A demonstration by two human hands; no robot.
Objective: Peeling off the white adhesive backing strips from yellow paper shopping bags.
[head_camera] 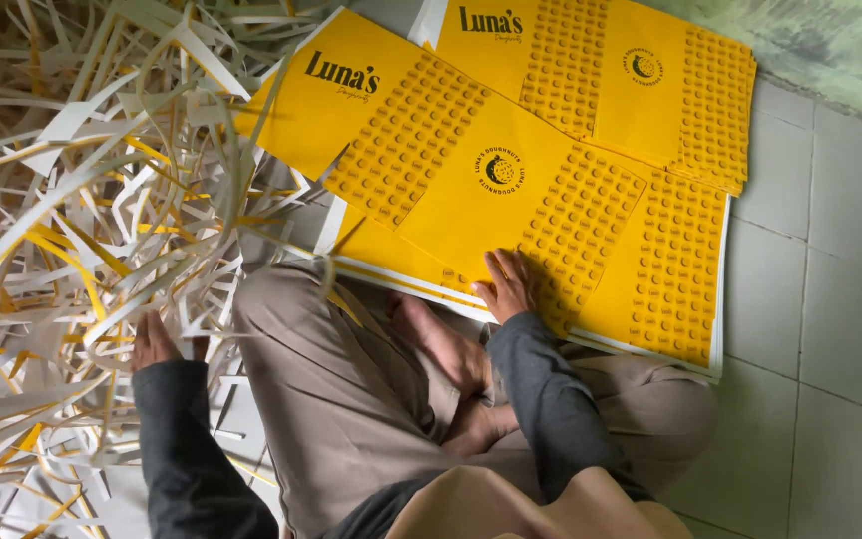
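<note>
A stack of yellow printed cardboard sheets (591,200) lies flat on the tiled floor in front of my crossed legs. My right hand (507,284) rests palm down on the near edge of the top sheet, fingers together, gripping nothing. My left hand (155,341) reaches into a big pile of white and yellow paper strips (82,210) on my left; its fingers are partly buried among the strips, and whether they hold any is unclear.
Grey floor tiles (830,299) stretch to the right of the sheets, with a greenish wall (830,50) at the top right. My knees and bare feet (441,344) sit just under the sheets' near edge.
</note>
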